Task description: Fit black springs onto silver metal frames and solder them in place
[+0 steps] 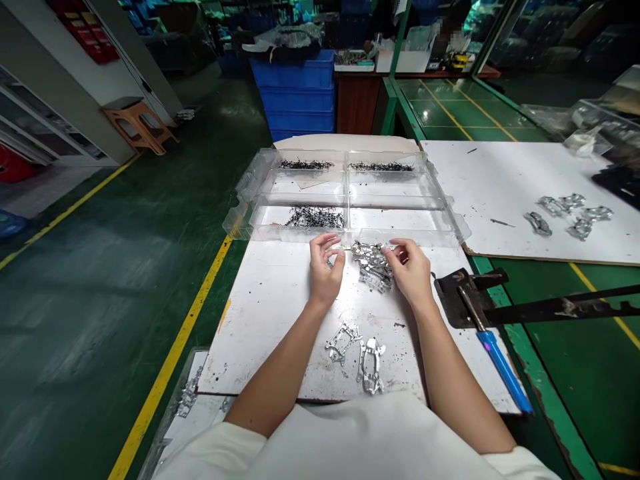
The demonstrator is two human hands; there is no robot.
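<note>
Silvery metal parts [371, 261] lie in a small heap on the white table [280, 300], just in front of the clear plastic tray [347, 193]. My right hand [411, 270] is at the heap's right side, its thumb and fingertips pinched on a metal part. To the left of the heap is my left hand [326, 270], fingers curved and apart, with a small bit of metal showing behind the thumb; whether it touches that bit is unclear. Nearer to me lie two loose metal frames, one tilted [343, 343] and one lengthwise [371, 365]. Thin black pieces [315, 217] fill three tray compartments.
A blue-handled tool [505, 373] rests at the table's right edge beside a black metal bracket [455, 300]. More metal parts [575, 207] lie on a white board [490, 180] at the right. Blue crates [300, 93] stand behind the tray. A person is at the back.
</note>
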